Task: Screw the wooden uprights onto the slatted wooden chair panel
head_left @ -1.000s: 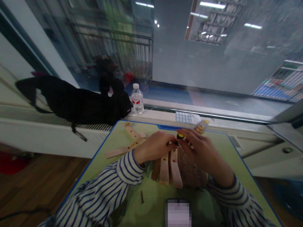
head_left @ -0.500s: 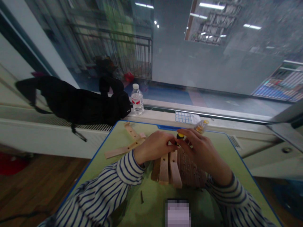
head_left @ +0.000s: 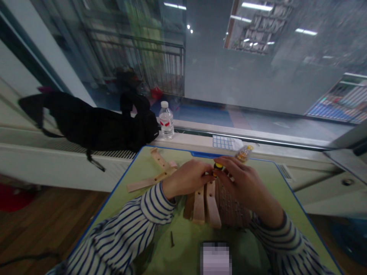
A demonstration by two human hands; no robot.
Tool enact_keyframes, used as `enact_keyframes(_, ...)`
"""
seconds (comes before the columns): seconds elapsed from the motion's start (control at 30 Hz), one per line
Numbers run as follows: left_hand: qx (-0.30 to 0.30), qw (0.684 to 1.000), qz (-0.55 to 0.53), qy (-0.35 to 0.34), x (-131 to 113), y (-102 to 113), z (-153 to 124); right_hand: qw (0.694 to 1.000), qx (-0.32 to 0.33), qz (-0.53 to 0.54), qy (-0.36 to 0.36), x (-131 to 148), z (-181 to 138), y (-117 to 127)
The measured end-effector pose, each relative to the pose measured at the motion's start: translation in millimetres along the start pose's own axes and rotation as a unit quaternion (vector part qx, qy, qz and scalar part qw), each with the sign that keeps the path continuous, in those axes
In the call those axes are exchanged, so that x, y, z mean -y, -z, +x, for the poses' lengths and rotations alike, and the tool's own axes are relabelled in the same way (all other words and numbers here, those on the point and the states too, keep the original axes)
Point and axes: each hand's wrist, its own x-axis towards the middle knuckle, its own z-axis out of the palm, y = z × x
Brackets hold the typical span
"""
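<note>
My right hand (head_left: 245, 183) is closed around a small yellow-and-black screwdriver (head_left: 218, 166), gripping its stubby handle from above. Right beside it, my left hand (head_left: 190, 175) pinches at the tool's lower end, and the fingers hide what they hold there. Beneath both hands lies a brown wooden block (head_left: 232, 208) with rows of small marks or holes. Two pale wooden strips with holes, a left strip (head_left: 198, 208) and a right strip (head_left: 213, 210), lie on the block and point towards me.
More drilled wooden pieces (head_left: 149, 183) lie left on the green table (head_left: 120, 214). A screw (head_left: 172, 239) rests near the front. A small clear bag (head_left: 244, 153) sits at the back edge. On the sill stand a water bottle (head_left: 166, 122) and a black bag (head_left: 94, 126).
Almost nothing differs. The screwdriver handle and the fingers around it have shifted very slightly; the strips and table items stay in place.
</note>
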Motion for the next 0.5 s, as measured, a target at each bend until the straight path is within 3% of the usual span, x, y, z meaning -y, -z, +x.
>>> enact_keyframes(0.17,0.009,1.0,-0.015,-0.018,-0.8,0.9,-0.1,1.0,0.003,-0.006,-0.005,1.7,0.7,1.1)
enact_keyframes(0.5,-0.038,0.999,0.032,0.009,2.0,-2.2,0.1,1.0,0.002,-0.002,-0.021,-0.2,1.6,1.6)
